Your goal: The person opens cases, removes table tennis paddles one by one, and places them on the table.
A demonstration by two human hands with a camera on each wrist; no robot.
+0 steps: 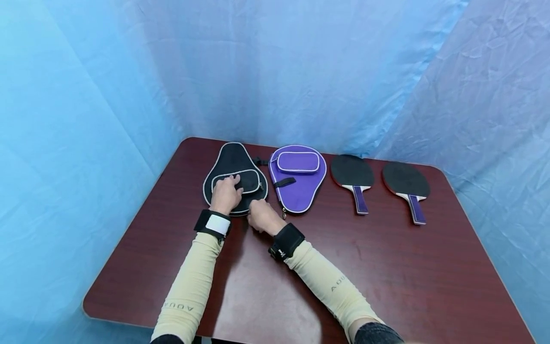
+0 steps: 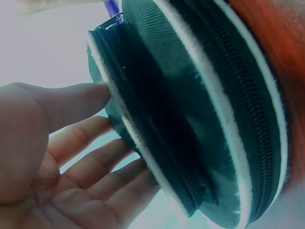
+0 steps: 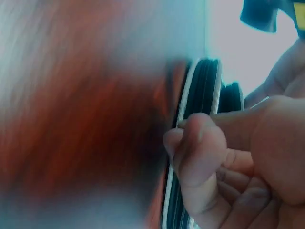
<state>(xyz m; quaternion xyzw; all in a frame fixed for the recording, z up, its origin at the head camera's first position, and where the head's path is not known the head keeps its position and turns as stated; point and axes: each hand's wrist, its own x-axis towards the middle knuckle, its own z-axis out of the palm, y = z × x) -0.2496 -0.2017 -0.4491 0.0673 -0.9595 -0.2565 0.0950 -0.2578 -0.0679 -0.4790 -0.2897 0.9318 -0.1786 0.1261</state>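
A black table tennis paddle case [image 1: 232, 160] with white piping lies at the left on the table, its wide end toward me. My left hand [image 1: 226, 195] rests over its small zippered pocket [image 1: 249, 181]. In the left wrist view the thumb and extended fingers [image 2: 90, 162] touch the pocket's face. At the case's near right edge, my right hand [image 1: 264, 217] pinches the zipper pull between thumb and curled fingers. The right wrist view shows these fingertips [image 3: 202, 148] against the zippered side [image 3: 202, 90] of the case; the pull itself is hidden by them.
A purple paddle case [image 1: 301, 188] with a pocket and black strap lies just right of the black one. Two black-faced paddles, one nearer [image 1: 352, 171] and one farther right [image 1: 406, 179], lie handles toward me. Blue cloth [image 1: 275, 71] hangs behind the brown table [image 1: 386, 286].
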